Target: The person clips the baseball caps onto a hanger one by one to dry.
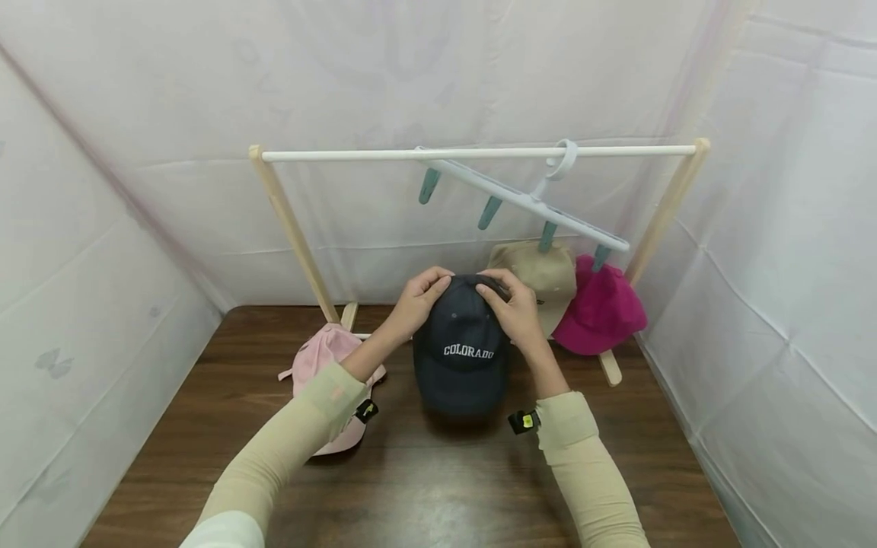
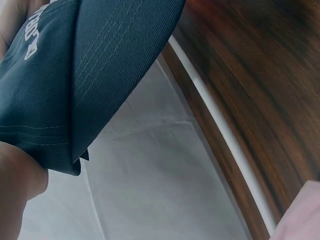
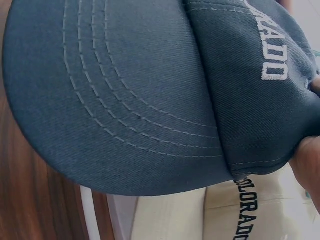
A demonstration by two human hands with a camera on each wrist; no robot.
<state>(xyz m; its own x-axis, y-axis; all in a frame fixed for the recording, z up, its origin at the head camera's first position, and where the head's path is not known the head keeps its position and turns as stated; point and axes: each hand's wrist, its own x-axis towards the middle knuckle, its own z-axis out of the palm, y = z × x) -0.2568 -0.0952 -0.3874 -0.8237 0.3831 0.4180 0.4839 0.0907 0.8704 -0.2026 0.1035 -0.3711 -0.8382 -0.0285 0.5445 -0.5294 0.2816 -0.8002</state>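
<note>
one dark cap (image 1: 460,323) is up off the table (image 1: 438,495), mid-view from the head, and i have both hands at its upper edge: the left hand (image 1: 416,301) pinches one side between thumb and fingers, the right hand (image 1: 515,306) pinches the other, so neither is free. to do this well, i'd keep the two pinches level, the edge between them taut, and the brim (image 1: 460,396) hanging low with the white letters (image 1: 469,351) facing me. above and behind, the slanting hanger (image 1: 510,190) hooks over the rail (image 1: 342,155); its two left clips (image 1: 428,186) look bare, while the beige cap (image 1: 537,266) and magenta cap (image 1: 604,308) seem to hang from the right pair. the beige one crowds the right hand most, i judge, so i'd steer clear of it. the pink cap (image 1: 327,350) lies on the table, partly hidden by the left forearm (image 1: 370,358), where the sleeve (image 1: 284,453) could drag it.
</note>
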